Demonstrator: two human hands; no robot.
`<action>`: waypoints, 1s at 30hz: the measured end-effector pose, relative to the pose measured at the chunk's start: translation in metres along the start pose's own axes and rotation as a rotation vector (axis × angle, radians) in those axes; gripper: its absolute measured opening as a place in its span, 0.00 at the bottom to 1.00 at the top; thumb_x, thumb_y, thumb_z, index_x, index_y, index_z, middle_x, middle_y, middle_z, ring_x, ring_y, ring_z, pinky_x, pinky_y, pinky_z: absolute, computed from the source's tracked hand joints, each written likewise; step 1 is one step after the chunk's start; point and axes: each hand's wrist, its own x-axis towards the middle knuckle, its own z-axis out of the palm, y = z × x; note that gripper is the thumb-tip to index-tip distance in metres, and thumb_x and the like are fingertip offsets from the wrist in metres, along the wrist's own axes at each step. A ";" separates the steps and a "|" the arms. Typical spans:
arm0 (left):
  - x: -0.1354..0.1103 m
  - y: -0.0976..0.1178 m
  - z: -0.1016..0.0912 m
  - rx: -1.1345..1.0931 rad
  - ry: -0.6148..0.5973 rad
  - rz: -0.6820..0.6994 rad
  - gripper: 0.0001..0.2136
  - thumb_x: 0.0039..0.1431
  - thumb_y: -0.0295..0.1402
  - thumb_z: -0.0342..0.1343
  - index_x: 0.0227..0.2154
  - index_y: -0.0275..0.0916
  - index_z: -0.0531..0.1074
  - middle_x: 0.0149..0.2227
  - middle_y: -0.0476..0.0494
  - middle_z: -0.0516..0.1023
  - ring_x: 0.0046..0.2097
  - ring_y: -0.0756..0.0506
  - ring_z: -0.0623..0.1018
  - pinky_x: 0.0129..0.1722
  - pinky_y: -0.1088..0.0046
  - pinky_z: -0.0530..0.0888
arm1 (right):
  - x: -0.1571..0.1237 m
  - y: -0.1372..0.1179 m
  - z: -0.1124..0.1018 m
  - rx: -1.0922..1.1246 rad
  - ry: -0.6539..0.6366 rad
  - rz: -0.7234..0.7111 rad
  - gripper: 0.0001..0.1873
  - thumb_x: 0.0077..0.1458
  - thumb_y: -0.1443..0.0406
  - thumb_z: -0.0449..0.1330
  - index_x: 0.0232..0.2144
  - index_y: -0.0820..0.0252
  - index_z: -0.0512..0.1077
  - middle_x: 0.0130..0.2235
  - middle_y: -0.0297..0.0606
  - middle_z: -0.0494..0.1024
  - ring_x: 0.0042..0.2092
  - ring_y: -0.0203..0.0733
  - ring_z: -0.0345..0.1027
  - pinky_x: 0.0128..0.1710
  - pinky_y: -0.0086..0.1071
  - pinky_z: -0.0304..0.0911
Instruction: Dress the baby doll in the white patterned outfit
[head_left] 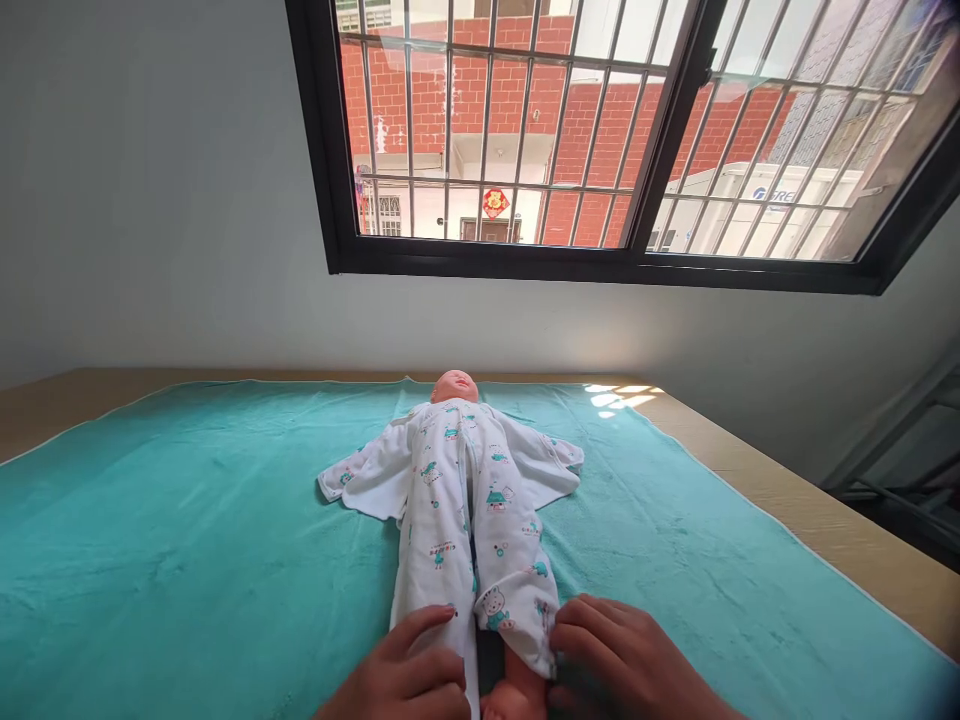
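A baby doll (455, 385) lies on its back, head toward the wall, in a white printed baby shirt (375, 470) with sleeves spread out. White printed baby pants (435, 520) cover its front and legs. My right hand (626, 655) has its fingers closed on the cuff of the right-hand pant leg, which is bunched up; the doll's bare foot (517, 695) shows below it. At the lower end of the other leg, my left hand (409, 670) is curled with its fingers against the fabric. Its fingertips are partly hidden, and that leg's foot is covered.
A turquoise cloth (225, 540) spreads under the doll over a wooden table (810, 500). Behind stands a grey wall (187, 200) with a dark-framed, barred window (487, 258). Dark metal framing (900, 450) is off the table's right side.
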 end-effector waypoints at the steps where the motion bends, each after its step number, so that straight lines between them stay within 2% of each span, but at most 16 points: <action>1: 0.007 0.000 0.002 0.002 0.002 -0.003 0.15 0.69 0.25 0.40 0.29 0.40 0.69 0.23 0.55 0.72 0.30 0.54 0.74 0.59 0.68 0.66 | -0.002 0.000 0.002 -0.008 0.020 -0.002 0.06 0.62 0.62 0.56 0.39 0.58 0.65 0.33 0.38 0.75 0.31 0.38 0.66 0.29 0.30 0.56; 3: 0.023 -0.001 0.006 0.024 0.005 -0.019 0.13 0.68 0.28 0.43 0.28 0.40 0.67 0.22 0.54 0.70 0.28 0.51 0.71 0.47 0.70 0.72 | -0.002 0.001 0.007 -0.012 0.070 -0.009 0.02 0.60 0.67 0.56 0.38 0.58 0.66 0.31 0.36 0.74 0.30 0.37 0.66 0.29 0.29 0.57; 5: 0.040 -0.001 0.012 0.061 0.003 -0.075 0.10 0.65 0.31 0.47 0.26 0.40 0.66 0.22 0.51 0.69 0.27 0.49 0.68 0.34 0.70 0.69 | -0.001 0.000 0.011 0.040 0.112 0.031 0.05 0.58 0.71 0.55 0.36 0.57 0.67 0.31 0.35 0.74 0.31 0.36 0.66 0.29 0.28 0.58; 6: 0.046 -0.001 0.015 0.080 -0.009 -0.117 0.08 0.62 0.31 0.50 0.26 0.40 0.65 0.23 0.51 0.70 0.27 0.49 0.68 0.31 0.70 0.66 | 0.000 -0.001 0.011 0.105 0.125 0.085 0.06 0.56 0.72 0.55 0.34 0.57 0.67 0.31 0.35 0.74 0.31 0.35 0.66 0.30 0.26 0.59; 8: 0.057 0.001 0.020 0.100 -0.054 -0.207 0.05 0.55 0.32 0.56 0.27 0.40 0.65 0.26 0.50 0.71 0.29 0.47 0.68 0.30 0.70 0.62 | 0.002 -0.003 0.010 0.311 0.126 0.247 0.07 0.52 0.74 0.55 0.31 0.58 0.67 0.32 0.34 0.73 0.30 0.33 0.65 0.29 0.24 0.59; 10: 0.065 0.003 0.025 0.115 -0.079 -0.285 0.08 0.48 0.30 0.60 0.28 0.41 0.65 0.28 0.51 0.72 0.30 0.47 0.69 0.30 0.70 0.60 | 0.002 -0.005 0.007 0.544 0.097 0.434 0.06 0.49 0.73 0.55 0.30 0.59 0.68 0.31 0.33 0.71 0.28 0.31 0.62 0.26 0.23 0.57; 14: 0.076 0.010 0.033 0.221 -0.082 -0.323 0.09 0.44 0.26 0.59 0.27 0.41 0.63 0.27 0.50 0.69 0.28 0.46 0.67 0.26 0.70 0.56 | 0.003 -0.004 0.000 0.935 0.022 0.757 0.05 0.50 0.67 0.59 0.32 0.61 0.69 0.23 0.27 0.63 0.24 0.31 0.55 0.25 0.25 0.53; 16: 0.080 0.012 0.036 0.270 -0.079 -0.279 0.07 0.47 0.26 0.56 0.27 0.41 0.63 0.27 0.49 0.68 0.28 0.45 0.66 0.26 0.69 0.55 | 0.004 -0.002 -0.003 1.135 0.043 0.828 0.10 0.51 0.61 0.61 0.32 0.60 0.67 0.23 0.26 0.62 0.25 0.31 0.57 0.26 0.25 0.54; 19: 0.081 0.011 0.037 0.278 -0.076 -0.224 0.06 0.52 0.24 0.52 0.26 0.41 0.62 0.26 0.48 0.67 0.27 0.45 0.66 0.25 0.68 0.55 | 0.007 0.000 -0.006 1.322 0.093 0.797 0.17 0.52 0.53 0.63 0.31 0.60 0.63 0.26 0.28 0.64 0.27 0.32 0.58 0.28 0.26 0.56; 21: 0.079 0.010 0.035 0.217 -0.055 -0.240 0.07 0.54 0.22 0.48 0.25 0.40 0.62 0.27 0.47 0.67 0.27 0.46 0.66 0.25 0.70 0.58 | 0.008 -0.001 -0.005 1.331 0.092 0.755 0.19 0.51 0.53 0.64 0.30 0.59 0.62 0.27 0.28 0.63 0.28 0.31 0.56 0.28 0.25 0.56; 23: 0.077 0.010 0.032 0.085 -0.026 -0.295 0.07 0.56 0.22 0.46 0.26 0.40 0.63 0.28 0.47 0.68 0.28 0.48 0.68 0.26 0.73 0.62 | 0.007 -0.004 -0.001 1.240 0.082 0.724 0.17 0.50 0.57 0.65 0.29 0.59 0.60 0.27 0.27 0.61 0.28 0.31 0.53 0.27 0.24 0.53; 27: 0.068 0.011 0.034 -0.148 0.000 -0.350 0.05 0.58 0.26 0.45 0.29 0.41 0.63 0.29 0.49 0.69 0.28 0.51 0.70 0.26 0.78 0.64 | 0.001 -0.010 0.011 0.823 0.076 0.675 0.11 0.45 0.71 0.58 0.29 0.57 0.58 0.24 0.25 0.58 0.26 0.30 0.49 0.24 0.24 0.48; 30: 0.062 0.013 0.045 -0.170 0.035 -0.321 0.04 0.58 0.28 0.45 0.29 0.42 0.61 0.24 0.54 0.67 0.21 0.53 0.66 0.19 0.78 0.58 | -0.001 -0.011 0.015 0.477 0.157 0.492 0.12 0.42 0.75 0.52 0.31 0.57 0.62 0.28 0.28 0.64 0.26 0.31 0.54 0.25 0.24 0.50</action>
